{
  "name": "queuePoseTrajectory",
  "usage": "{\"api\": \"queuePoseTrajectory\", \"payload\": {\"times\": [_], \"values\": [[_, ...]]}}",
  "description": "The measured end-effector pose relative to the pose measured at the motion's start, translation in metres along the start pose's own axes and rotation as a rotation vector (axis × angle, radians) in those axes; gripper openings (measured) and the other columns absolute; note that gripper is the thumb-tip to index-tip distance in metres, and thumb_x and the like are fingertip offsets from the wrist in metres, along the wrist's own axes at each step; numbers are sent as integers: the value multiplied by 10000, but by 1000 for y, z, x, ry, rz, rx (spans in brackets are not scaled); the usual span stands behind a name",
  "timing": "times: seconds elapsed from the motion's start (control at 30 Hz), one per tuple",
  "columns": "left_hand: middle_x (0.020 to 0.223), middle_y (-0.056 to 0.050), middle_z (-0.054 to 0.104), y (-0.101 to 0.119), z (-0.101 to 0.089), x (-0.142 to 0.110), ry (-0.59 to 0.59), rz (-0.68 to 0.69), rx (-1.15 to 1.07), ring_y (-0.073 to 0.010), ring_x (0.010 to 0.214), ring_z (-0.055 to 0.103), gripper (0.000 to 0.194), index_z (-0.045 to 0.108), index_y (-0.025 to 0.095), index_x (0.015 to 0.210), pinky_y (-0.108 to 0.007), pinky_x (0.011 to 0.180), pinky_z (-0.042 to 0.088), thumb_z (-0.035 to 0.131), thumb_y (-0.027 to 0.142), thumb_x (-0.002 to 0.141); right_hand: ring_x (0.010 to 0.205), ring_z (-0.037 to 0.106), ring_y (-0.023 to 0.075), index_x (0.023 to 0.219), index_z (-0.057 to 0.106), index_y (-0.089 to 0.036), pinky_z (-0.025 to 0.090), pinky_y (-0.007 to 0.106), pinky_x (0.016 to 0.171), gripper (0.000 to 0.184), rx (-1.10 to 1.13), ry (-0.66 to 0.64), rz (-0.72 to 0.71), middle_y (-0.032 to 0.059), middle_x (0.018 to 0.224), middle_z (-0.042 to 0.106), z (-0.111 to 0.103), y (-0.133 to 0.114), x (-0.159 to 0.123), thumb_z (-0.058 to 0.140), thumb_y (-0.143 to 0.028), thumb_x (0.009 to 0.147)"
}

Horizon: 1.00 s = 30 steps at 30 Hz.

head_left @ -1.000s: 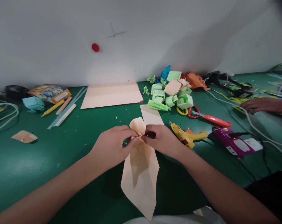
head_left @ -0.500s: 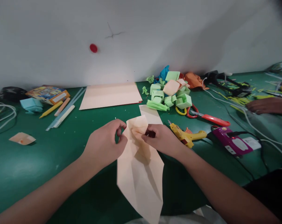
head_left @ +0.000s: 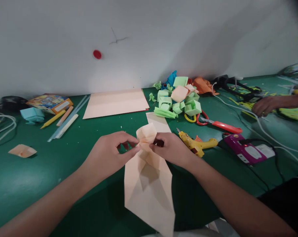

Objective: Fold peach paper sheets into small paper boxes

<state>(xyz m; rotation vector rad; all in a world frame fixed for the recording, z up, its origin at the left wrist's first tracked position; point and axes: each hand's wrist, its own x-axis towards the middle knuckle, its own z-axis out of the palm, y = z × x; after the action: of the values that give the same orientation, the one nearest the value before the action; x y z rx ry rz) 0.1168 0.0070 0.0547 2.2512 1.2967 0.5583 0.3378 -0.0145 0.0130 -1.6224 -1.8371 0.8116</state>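
Note:
A pale peach sheet of paper hangs toward me over the front of the green table, creased and gathered near its top. My left hand pinches the left side of the gathered part between thumb and fingertips. On the right side, my right hand grips the same crease, its fingertips partly hidden by the paper. Above the pinch, the top end flares into a rounded flap. Behind it lies a flat peach strip. A small folded peach piece rests on the table at the left.
Peach sheets lie by the wall. Folded green paper boxes are heaped right of them, near red-handled scissors, pliers, a yellow glue gun and a purple power strip. Another person's hand is at far right.
My left hand has moved right and pinched the paper, which is now gathered narrower under its top flap. The other person's hand has lifted and shifted slightly left.

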Motion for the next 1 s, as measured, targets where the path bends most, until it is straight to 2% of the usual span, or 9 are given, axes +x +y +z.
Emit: {"api": "queuePoseTrajectory", "payload": {"times": [0.1, 0.27, 0.43, 0.67, 0.77, 0.87, 1.0], "values": [[899, 17, 783, 1, 0, -1, 10, 2, -12, -172, 761, 688, 196, 776, 300, 911, -266, 641, 513, 662, 454, 872, 668, 537, 145, 758, 687, -206, 339, 256, 559, 93, 8, 1, -5, -4, 736, 665, 0, 0, 0, 662, -252, 834], [938, 11, 783, -1, 4, -2, 28, 53, -51, -181, 842, 704, 162, 791, 303, 843, -222, 529, 478, 694, 431, 867, 640, 534, 139, 735, 664, -200, 338, 251, 555, 113, 19, -10, -12, -11, 693, 639, -1, 0, 1, 662, -251, 836], [920, -11, 747, -7, 11, -1, 73, 262, 64, -187, 878, 681, 193, 823, 305, 932, -295, 733, 542, 670, 422, 919, 650, 529, 139, 745, 675, -197, 339, 250, 562, 114, 49, -31, -67, -13, 686, 617, 1, -1, 0, 653, -244, 847], [948, -19, 748, -11, 19, 0, 54, 393, 132, -185, 894, 689, 213, 816, 281, 978, -329, 798, 534, 602, 290, 970, 649, 523, 133, 763, 668, -201, 334, 252, 570, 92, 69, -80, -114, -21, 693, 619, 1, -1, -1, 642, -213, 850], [966, -4, 747, -10, 19, -1, 38, 323, 111, -176, 884, 696, 200, 795, 293, 972, -300, 760, 538, 596, 317, 962, 643, 524, 129, 742, 639, -200, 325, 252, 572, 107, 57, -84, -122, -27, 681, 607, 0, -3, -2, 640, -197, 849], [914, 13, 723, -9, 19, -2, 29, 139, 68, -159, 776, 674, 144, 697, 264, 976, -270, 632, 513, 650, 385, 913, 626, 504, 121, 715, 603, -199, 313, 253, 570, 137, 21, -86, -131, -38, 663, 578, -1, -5, -2, 648, -190, 845], [837, 31, 651, -7, 19, 0, 104, -16, 15, -147, 663, 617, 373, 525, 256, 1056, -266, 560, 473, 740, 430, 806, 638, 523, 125, 718, 613, -193, 324, 257, 581, 141, 8, -103, -135, -26, 693, 615, -2, -4, -1, 663, -197, 849]]}}
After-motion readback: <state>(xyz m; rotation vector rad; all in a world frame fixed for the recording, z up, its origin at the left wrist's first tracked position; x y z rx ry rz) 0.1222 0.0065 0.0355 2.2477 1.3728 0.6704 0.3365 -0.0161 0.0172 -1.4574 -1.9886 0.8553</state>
